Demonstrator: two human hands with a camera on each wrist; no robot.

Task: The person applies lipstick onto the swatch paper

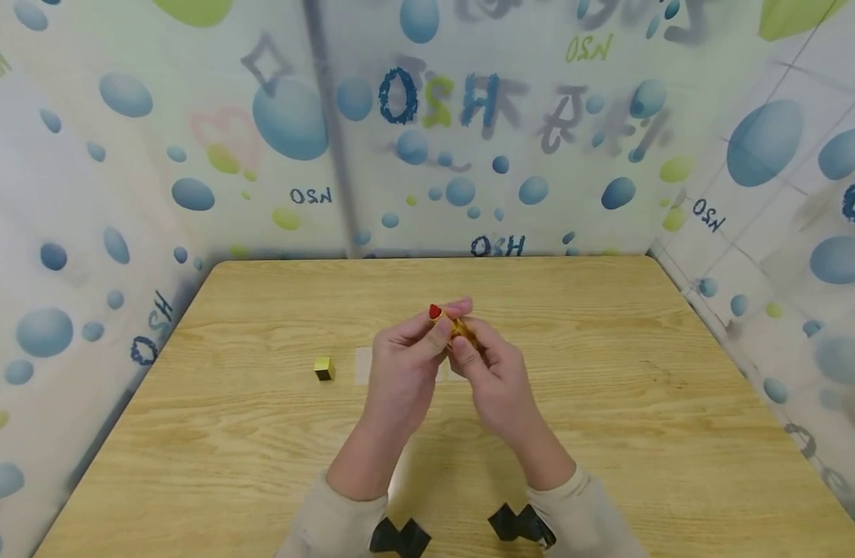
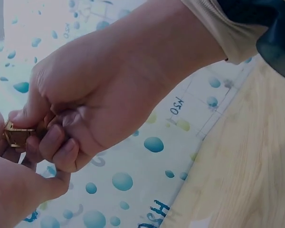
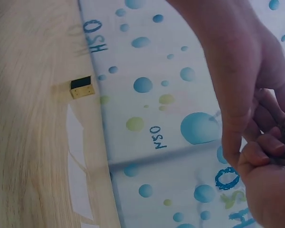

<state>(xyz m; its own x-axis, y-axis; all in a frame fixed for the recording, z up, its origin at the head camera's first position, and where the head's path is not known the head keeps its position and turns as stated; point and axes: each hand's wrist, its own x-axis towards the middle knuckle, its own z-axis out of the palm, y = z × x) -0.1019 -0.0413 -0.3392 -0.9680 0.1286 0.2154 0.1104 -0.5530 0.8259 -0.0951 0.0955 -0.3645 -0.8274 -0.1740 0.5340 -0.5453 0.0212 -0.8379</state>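
Observation:
Both hands are raised together over the middle of the table around a lipstick [image 1: 460, 330] with a gold case and a red tip. My left hand [image 1: 408, 368] pinches it near the red end, thumb on top. The thumb and curled fingers of my right hand [image 1: 497, 372] grip its lower part. In the left wrist view a gold, square-edged piece of the lipstick [image 2: 19, 137] shows between the fingertips. Fingers hide most of the case in every view. A small gold cap [image 1: 324, 368], dark on one face, rests on the table left of the hands.
Pale paper rectangles [image 1: 363, 366] lie on the wooden table [image 1: 608, 372] beneath the hands, and show in a row in the right wrist view. Patterned cloth walls [image 1: 427, 194] with blue and green drops close off the back and both sides.

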